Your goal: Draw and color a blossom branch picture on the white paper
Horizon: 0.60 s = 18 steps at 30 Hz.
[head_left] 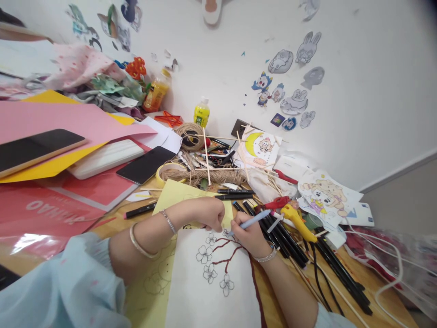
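A white sheet of paper [191, 300] lies before me, bearing a dark red branch and several black-outlined flowers. My right hand [251, 237] grips a light blue pen [254, 219], its tip down by a flower near the sheet's upper edge. Curled closed, my left hand [213, 214] rests at the top edge of that paper, knuckles toward the right hand; I see nothing in its fingers. Under the white sheet and my left forearm is a yellow sheet [146, 294] with faint pencil drawings.
Black markers [287, 232] lie in a bunch right of my right hand, beside a yellow glue gun [298, 222] and red-handled scissors [278, 202]. Behind are twine [218, 176], yellow tape [160, 176], thin sticks and a bottle [202, 112]. Phones [148, 164] and coloured paper [68, 118] cover the left.
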Each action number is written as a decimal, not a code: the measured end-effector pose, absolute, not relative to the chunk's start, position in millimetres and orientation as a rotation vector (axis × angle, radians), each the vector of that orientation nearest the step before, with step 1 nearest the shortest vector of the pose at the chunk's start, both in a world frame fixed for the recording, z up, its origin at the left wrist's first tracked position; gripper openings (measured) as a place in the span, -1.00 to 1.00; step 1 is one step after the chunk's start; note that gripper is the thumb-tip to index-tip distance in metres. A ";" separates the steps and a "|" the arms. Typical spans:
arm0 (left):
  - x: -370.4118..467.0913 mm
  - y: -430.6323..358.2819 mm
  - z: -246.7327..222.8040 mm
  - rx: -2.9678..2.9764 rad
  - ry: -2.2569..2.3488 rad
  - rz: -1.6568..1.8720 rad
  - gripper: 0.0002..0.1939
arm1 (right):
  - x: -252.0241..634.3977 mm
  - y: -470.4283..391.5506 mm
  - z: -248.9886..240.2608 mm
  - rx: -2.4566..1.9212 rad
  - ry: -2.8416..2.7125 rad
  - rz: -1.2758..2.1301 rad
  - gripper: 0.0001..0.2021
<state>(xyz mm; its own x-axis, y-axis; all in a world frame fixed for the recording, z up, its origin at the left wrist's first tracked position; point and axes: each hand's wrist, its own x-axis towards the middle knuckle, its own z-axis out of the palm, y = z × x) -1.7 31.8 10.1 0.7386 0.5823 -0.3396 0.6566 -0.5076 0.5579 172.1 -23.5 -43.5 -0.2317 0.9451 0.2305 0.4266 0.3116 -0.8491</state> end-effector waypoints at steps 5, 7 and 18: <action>-1.5 30.2 14.4 2.220 0.948 -0.153 -0.90 | 172.4 -22.5 -44.4 -1.205 -1.798 0.856 -0.72; -1.8 29.7 16.3 2.201 0.958 -0.157 -0.91 | 172.4 -22.0 -44.6 -1.195 -1.792 0.848 -0.72; -13.0 37.3 16.7 2.237 0.764 -0.077 -0.91 | 173.1 -33.2 -28.8 -1.181 -1.527 0.528 -0.76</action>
<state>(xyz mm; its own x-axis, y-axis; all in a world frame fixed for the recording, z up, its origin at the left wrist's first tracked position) -13.0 37.3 16.7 0.8195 0.5004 -0.2794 0.5463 -0.5347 0.6446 173.1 -33.2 -28.8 0.0761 0.8778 0.4729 0.3984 0.4080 -0.8215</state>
